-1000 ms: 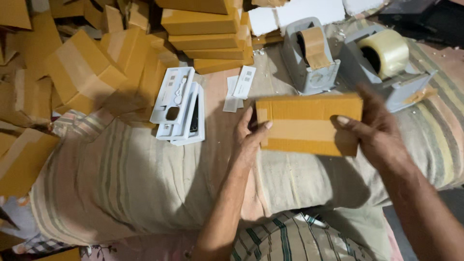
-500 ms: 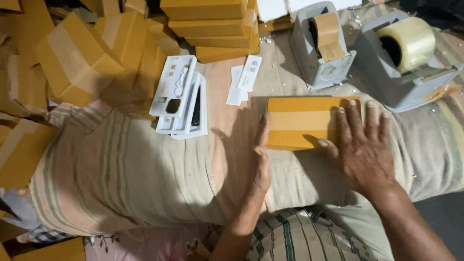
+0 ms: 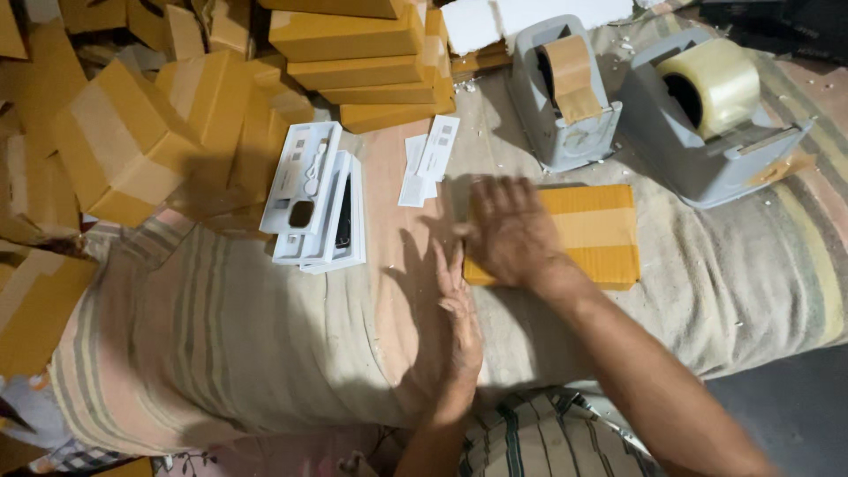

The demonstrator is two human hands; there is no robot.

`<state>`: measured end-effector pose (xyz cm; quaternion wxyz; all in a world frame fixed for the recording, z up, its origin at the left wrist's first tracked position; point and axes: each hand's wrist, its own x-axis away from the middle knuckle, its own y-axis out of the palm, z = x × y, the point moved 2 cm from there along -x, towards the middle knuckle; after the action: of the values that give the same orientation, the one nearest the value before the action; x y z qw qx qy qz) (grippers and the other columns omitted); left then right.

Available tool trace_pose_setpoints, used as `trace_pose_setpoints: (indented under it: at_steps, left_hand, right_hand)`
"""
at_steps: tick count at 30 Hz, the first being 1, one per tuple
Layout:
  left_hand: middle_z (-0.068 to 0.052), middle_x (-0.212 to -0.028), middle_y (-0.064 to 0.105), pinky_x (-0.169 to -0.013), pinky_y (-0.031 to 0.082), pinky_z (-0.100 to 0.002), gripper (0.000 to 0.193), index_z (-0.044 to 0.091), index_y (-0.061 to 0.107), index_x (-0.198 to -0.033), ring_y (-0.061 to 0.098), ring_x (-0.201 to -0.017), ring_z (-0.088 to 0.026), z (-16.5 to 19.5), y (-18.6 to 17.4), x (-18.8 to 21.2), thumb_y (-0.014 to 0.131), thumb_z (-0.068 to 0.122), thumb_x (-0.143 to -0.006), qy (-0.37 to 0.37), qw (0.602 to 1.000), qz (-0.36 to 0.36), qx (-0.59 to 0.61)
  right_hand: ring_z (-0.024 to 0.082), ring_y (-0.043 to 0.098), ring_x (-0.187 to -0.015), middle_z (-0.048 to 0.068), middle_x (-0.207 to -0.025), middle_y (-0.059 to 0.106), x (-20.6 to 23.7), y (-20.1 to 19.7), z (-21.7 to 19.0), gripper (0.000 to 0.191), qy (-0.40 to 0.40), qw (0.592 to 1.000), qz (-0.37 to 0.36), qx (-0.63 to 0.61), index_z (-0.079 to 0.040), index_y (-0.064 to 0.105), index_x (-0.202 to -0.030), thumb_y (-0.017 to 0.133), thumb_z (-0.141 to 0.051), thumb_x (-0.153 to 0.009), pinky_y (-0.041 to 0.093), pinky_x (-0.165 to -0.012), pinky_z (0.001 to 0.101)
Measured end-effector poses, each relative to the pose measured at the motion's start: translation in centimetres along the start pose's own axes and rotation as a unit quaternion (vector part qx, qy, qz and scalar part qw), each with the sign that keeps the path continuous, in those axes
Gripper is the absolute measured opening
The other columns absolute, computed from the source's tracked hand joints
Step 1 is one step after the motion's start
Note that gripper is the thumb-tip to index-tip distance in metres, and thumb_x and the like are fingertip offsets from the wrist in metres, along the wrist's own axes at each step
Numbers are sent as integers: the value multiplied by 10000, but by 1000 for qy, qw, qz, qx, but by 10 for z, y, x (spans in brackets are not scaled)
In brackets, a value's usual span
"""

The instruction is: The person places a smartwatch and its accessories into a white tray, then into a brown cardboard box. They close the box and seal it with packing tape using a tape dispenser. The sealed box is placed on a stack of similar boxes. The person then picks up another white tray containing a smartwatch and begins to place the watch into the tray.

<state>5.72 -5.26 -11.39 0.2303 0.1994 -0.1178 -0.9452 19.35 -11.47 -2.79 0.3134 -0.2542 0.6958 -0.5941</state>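
Striped cloth-covered padding [image 3: 221, 353] carries the flat brown cardboard box [image 3: 592, 231], long axis left-right, pressed under the flat, open right hand [image 3: 510, 231], while the open left hand [image 3: 458, 314] rests empty just beside its left end.

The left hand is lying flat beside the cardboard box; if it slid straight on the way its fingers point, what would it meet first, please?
Probably the small white paper slips. The left hand points up the striped cloth, along the box edge; the way between looks free, though depth is hard to judge.
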Motion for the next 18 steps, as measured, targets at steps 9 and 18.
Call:
trace_pose_setpoints:
  at_steps: [9, 18]
  left_hand:
    - [-127, -1715, 315, -1307, 238, -458, 750, 138, 304, -1640, 319, -1587, -290, 31, 3, -19, 207, 643, -1094, 17, 987, -32, -159]
    - [-196, -1231, 628, -1123, 243, -604, 442, 64, 643, -1247, 517, -1240, -441, 57, 91, -99, 510, 391, -981, 121, 731, -139, -658]
  right_hand:
    - [450, 459, -1323, 257, -1438, 522, 81, -34, 85, 635, 105, 985, 114, -80, 5, 483, -1474, 441, -466, -1050, 345, -1107, 512]
    - [421, 514, -1184, 210, -1254, 601, 91, -30, 76, 301, 75, 976, 185, -88, 22, 589, -1260, 549, -184, -1044, 423, -997, 546]
